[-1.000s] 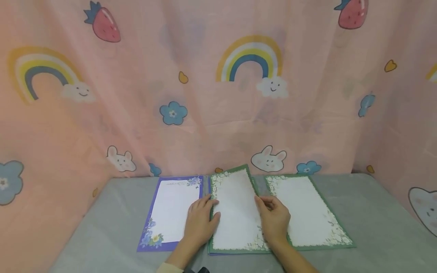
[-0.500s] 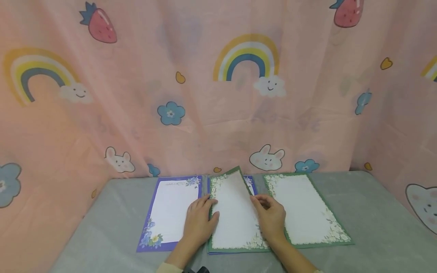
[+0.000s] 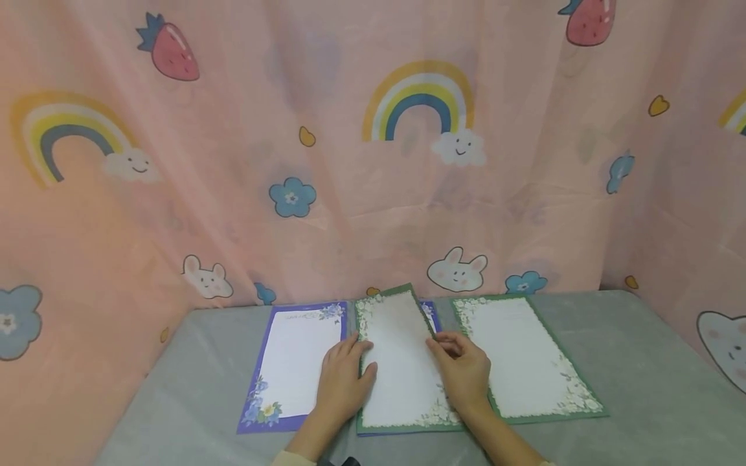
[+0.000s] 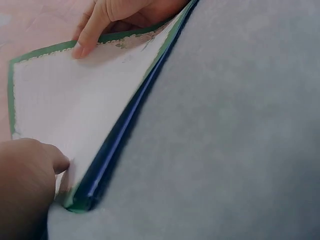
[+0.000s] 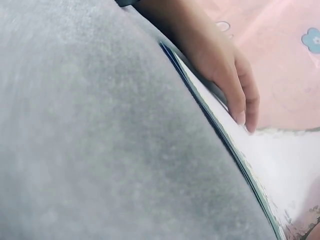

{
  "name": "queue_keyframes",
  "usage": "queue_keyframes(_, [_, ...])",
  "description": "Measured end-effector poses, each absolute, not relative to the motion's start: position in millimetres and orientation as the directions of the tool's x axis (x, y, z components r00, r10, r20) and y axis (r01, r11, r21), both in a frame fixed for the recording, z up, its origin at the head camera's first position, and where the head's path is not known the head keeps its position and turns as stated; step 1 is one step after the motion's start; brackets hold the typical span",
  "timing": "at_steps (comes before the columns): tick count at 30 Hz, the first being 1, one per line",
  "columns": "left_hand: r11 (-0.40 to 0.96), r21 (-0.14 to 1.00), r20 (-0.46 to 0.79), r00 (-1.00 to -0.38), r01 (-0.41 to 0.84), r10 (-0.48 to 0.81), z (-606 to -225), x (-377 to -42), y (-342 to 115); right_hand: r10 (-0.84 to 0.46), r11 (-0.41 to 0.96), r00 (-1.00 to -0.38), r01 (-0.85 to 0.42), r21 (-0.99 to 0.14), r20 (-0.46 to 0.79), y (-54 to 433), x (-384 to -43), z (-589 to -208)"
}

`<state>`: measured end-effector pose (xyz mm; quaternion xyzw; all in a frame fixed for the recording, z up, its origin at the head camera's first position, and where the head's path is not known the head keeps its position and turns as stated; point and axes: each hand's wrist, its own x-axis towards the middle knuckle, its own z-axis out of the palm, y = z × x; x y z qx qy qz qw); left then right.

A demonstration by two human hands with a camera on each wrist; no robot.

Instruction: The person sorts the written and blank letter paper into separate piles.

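Fingers of the right hand (image 3: pixel 464 374) are clamped on the right edge of a rectangular white paper sheet with a green floral border (image 3: pixel 399 369), its far right corner raised over purple-edged paper (image 3: pixel 432 314) at the middle of the grey tabletop (image 3: pixel 192 369). Fingers of the left hand (image 3: pixel 344 380) lie extended at the left edge, thumb apart. Caution: bending too sharply could crease the sheet; insufficient left-hand pressure could let the layers slip.
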<state>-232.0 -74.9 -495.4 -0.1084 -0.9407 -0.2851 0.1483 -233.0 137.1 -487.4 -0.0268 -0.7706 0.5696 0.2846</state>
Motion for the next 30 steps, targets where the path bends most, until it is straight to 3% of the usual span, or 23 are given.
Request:
queue_keyframes(8, [0.771, 0.581, 0.35, -0.935, 0.261, 0.053, -492.4, -232.2, -73.7, 0.353, 0.281, -0.865, -0.265, -0.922, 0.356, 138.6, -230.7, -483.9])
queue_keyframes(14, [0.64, 0.731, 0.39, -0.915, 0.236, -0.108, -491.4, -233.1, -74.8, 0.368, 0.295, -0.871, -0.222, -0.929, 0.325, 139.5, -230.4, -484.4])
queue_keyframes(21, [0.494, 0.84, 0.344, -0.925, 0.225, -0.163, -488.2, -232.7, -75.7, 0.356, 0.293, -0.881, -0.211, -0.933, 0.311, 140.5, -229.8, -485.0])
queue_keyframes(30, [0.447, 0.861, 0.374, -0.897, 0.242, -0.235, -486.9, -233.3, -74.8, 0.352, 0.28, -0.881, -0.221, -0.934, 0.315, 139.9, -229.6, -484.6])
